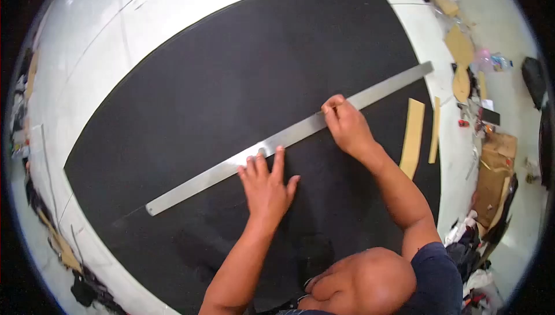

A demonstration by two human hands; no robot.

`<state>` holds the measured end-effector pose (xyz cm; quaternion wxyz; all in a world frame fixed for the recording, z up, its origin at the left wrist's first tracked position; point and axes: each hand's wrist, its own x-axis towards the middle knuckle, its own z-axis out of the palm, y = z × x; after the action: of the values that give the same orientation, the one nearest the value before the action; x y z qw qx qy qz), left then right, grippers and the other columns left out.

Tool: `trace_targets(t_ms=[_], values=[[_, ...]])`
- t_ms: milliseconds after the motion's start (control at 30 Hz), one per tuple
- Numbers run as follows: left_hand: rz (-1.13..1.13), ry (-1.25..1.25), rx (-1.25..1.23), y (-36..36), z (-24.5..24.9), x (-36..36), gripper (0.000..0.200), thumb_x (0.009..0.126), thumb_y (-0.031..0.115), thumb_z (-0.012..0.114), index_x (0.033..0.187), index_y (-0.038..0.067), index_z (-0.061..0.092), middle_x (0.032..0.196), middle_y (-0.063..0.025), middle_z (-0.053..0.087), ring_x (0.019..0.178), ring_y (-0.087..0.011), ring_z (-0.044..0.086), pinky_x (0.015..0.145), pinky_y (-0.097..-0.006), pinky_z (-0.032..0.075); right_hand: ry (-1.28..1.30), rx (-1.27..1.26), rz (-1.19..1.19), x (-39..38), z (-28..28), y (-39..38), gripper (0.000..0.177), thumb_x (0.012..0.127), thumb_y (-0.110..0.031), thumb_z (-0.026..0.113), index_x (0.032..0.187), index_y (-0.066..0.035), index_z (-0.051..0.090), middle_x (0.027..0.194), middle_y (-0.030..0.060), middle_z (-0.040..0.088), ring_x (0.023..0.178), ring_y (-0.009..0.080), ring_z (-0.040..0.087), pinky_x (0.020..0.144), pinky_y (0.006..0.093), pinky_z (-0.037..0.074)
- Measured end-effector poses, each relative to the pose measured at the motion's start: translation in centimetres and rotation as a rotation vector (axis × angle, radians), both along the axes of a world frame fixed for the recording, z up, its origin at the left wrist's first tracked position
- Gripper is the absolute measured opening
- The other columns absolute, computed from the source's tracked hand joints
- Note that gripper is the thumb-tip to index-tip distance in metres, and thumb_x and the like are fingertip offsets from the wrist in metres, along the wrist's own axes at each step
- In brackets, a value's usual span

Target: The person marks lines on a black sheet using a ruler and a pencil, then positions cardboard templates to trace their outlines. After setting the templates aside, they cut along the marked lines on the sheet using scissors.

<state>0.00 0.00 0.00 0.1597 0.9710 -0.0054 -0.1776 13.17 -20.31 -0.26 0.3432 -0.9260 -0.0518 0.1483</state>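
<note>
A long metal ruler point(217, 173) lies slantwise across a large black sheet point(231, 78) with curved edges. My left hand point(266, 188) rests on the ruler left of its middle, fingers spread and pressing its lower edge. Farther right, my right hand point(348, 127) is closed in a pinch at the ruler's upper edge. A small dark tip shows by its fingertips, but what it holds is too hidden to name. Past the ruler's left end, a faint line runs on the black sheet.
Two tan strips point(412, 135) point(435, 130) lie near the sheet's right edge. The sheet covers a white table point(133, 11). Along the table's right side are tan cut pieces point(459, 46), a plastic bottle point(500, 61) and brown cardboard point(491, 173). Clutter lines the left side.
</note>
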Motion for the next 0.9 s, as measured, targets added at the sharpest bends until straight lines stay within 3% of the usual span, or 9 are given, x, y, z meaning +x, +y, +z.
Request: trace_targets(t_ms=[67, 233, 367, 400, 467, 700, 900], values=[[0.002, -0.046, -0.052, 0.4, -0.3, -0.7, 0.079, 0.085, 0.049, 0.075, 0.151, 0.017, 0.045, 0.143, -0.0293, 0.045, 0.135, -0.0492, 0.039, 0.114, -0.0608, 0.028, -0.011, -0.104, -0.114, 1.0, 1.5, -3.5, 0.029, 0.103, -0.032, 0.051, 0.105, -0.003, 0.058, 0.107, 0.0238, 0.068, 0.102, 0.0431, 0.065, 0.087, 0.0495, 0.051], [0.005, -0.021, 0.018, -0.5, 0.0, 0.1, 0.085, 0.083, 0.045, 0.078, 0.154, 0.016, 0.041, 0.144, -0.0307, 0.044, 0.136, -0.0509, 0.038, 0.114, -0.0626, 0.028, -0.128, -0.109, -0.365, 6.1, -2.0, -14.4, 0.033, 0.104, -0.033, 0.050, 0.109, -0.002, 0.057, 0.098, 0.0239, 0.071, 0.095, 0.0441, 0.068, 0.083, 0.0490, 0.052], [-0.001, 0.022, 0.035, -0.6, 0.1, 0.3, 0.087, 0.084, 0.049, 0.077, 0.156, 0.018, 0.038, 0.146, -0.0308, 0.041, 0.138, -0.0511, 0.037, 0.115, -0.0641, 0.026, -0.091, -0.085, -0.493, 10.3, -3.8, -22.9, 0.034, 0.104, -0.033, 0.049, 0.111, 0.000, 0.055, 0.092, 0.0172, 0.072, 0.087, 0.0337, 0.072, 0.080, 0.0438, 0.054], [-0.004, 0.024, 0.038, -0.7, 0.1, 0.3, 0.088, 0.084, 0.049, 0.077, 0.156, 0.018, 0.038, 0.146, -0.0310, 0.041, 0.137, -0.0512, 0.037, 0.115, -0.0644, 0.026, -0.079, -0.059, -0.544, 11.1, -2.9, -23.5, 0.032, 0.105, -0.031, 0.048, 0.111, 0.000, 0.054, 0.088, 0.0135, 0.072, 0.083, 0.0268, 0.072, 0.078, 0.0403, 0.054], [-0.005, 0.027, 0.046, -0.7, 0.1, 0.2, 0.089, 0.083, 0.051, 0.077, 0.156, 0.018, 0.038, 0.146, -0.0314, 0.041, 0.137, -0.0516, 0.037, 0.114, -0.0647, 0.026, -0.110, -0.146, -0.572, 13.5, -4.6, -28.0, 0.030, 0.105, -0.028, 0.049, 0.111, 0.001, 0.054, 0.088, 0.0131, 0.071, 0.077, 0.0241, 0.071, 0.075, 0.0376, 0.056], [-0.004, -0.001, 0.043, -0.8, -0.1, 0.1, 0.089, 0.083, 0.053, 0.076, 0.156, 0.018, 0.039, 0.144, -0.0325, 0.041, 0.136, -0.0527, 0.038, 0.113, -0.0648, 0.028, -0.141, -0.350, -0.754, 16.2, -3.5, -30.4, 0.028, 0.106, -0.027, 0.046, 0.111, -0.001, 0.053, 0.088, 0.0148, 0.072, 0.080, 0.0261, 0.074, 0.077, 0.0408, 0.055], [-0.014, -0.034, 0.056, -0.8, -0.2, 0.1, 0.089, 0.082, 0.052, 0.077, 0.155, 0.018, 0.040, 0.142, -0.0322, 0.043, 0.133, -0.0524, 0.040, 0.112, -0.0651, 0.029, -0.145, -0.334, -0.863, 15.3, -2.1, -27.7, 0.024, 0.106, -0.026, 0.045, 0.114, -0.006, 0.055, 0.087, 0.0145, 0.073, 0.084, 0.0289, 0.074, 0.082, 0.0439, 0.054]])
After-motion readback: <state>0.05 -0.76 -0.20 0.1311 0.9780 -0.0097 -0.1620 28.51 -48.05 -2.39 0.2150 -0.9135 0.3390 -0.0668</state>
